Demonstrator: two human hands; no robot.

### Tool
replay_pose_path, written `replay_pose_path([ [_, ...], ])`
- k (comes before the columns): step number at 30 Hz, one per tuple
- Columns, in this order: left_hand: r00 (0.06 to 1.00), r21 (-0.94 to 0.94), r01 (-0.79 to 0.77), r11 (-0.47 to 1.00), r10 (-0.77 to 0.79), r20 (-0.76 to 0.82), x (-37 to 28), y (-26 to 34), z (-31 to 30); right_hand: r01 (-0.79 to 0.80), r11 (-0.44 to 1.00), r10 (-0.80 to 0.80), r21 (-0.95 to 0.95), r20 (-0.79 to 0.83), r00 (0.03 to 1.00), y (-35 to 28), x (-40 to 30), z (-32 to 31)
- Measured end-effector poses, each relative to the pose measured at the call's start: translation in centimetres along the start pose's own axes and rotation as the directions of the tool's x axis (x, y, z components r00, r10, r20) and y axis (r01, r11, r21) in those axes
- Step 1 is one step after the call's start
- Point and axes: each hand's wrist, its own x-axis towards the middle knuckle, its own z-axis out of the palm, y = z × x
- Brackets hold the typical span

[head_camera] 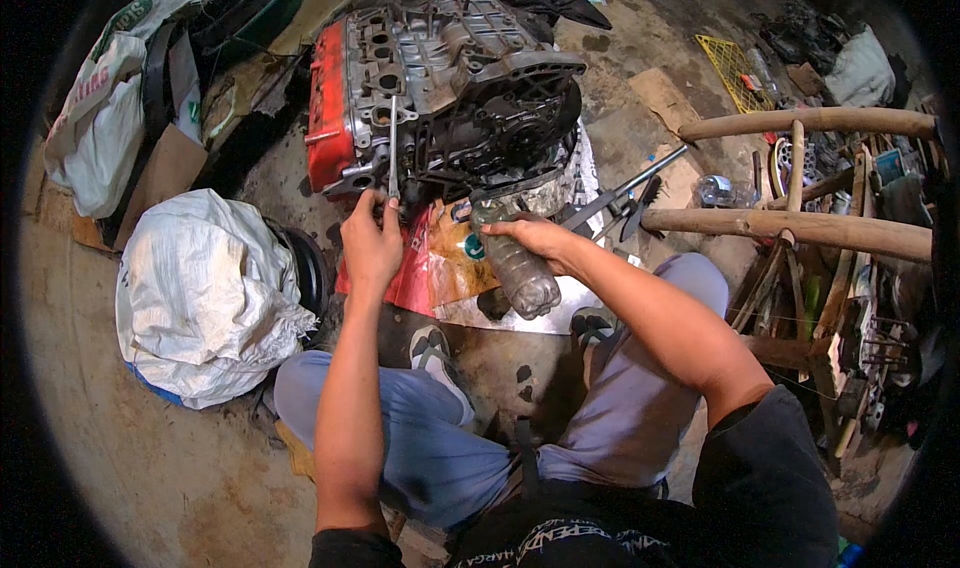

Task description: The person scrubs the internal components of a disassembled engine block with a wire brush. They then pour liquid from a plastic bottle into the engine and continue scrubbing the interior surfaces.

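My left hand (pixel 373 241) grips the lower end of a long, slender metal tool (pixel 394 144) between thumb and fingers. The tool stands out in front of the engine block (pixel 450 72), its upper end near a port flange; whether it touches is unclear. A red cover (pixel 328 110) runs along the engine's left side. My right hand (pixel 541 236) is closed around a clear, grimy plastic bottle (pixel 525 274), tilted with its base towards me. The bottle's neck points at the engine's lower front, and its opening is hard to make out.
A printed plastic sheet (pixel 409 271) lies under the engine's near side. White woven sacking (pixel 202 283) covers a round object at left. Metal tools with long handles (pixel 630 185) and a wooden pole frame (pixel 787 226) stand at right, near another plastic bottle (pixel 724 191).
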Motion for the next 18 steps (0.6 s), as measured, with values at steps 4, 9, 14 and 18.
replay_pose_path([
  [4,1.0,0.011,-0.006,1.0,0.006,0.003,-0.1,0.3,-0.2,0.088,0.996,-0.089,-0.025,-0.054,0.995,0.0,0.8,-0.2],
  [9,1.0,0.025,0.0,1.0,-0.001,0.015,-0.2,0.1,-0.3,0.133,0.985,-0.155,-0.11,-0.223,0.962,0.4,1.4,0.6],
  [14,0.998,0.025,0.039,0.999,-0.04,0.043,-0.2,0.8,-0.4,0.115,0.983,-0.136,-0.145,-0.141,0.981,0.2,1.3,0.2],
  [18,0.999,0.052,0.019,0.998,-0.021,0.034,-0.3,0.8,-0.5,0.13,0.975,-0.161,-0.181,-0.171,0.972,0.5,1.3,1.1],
])
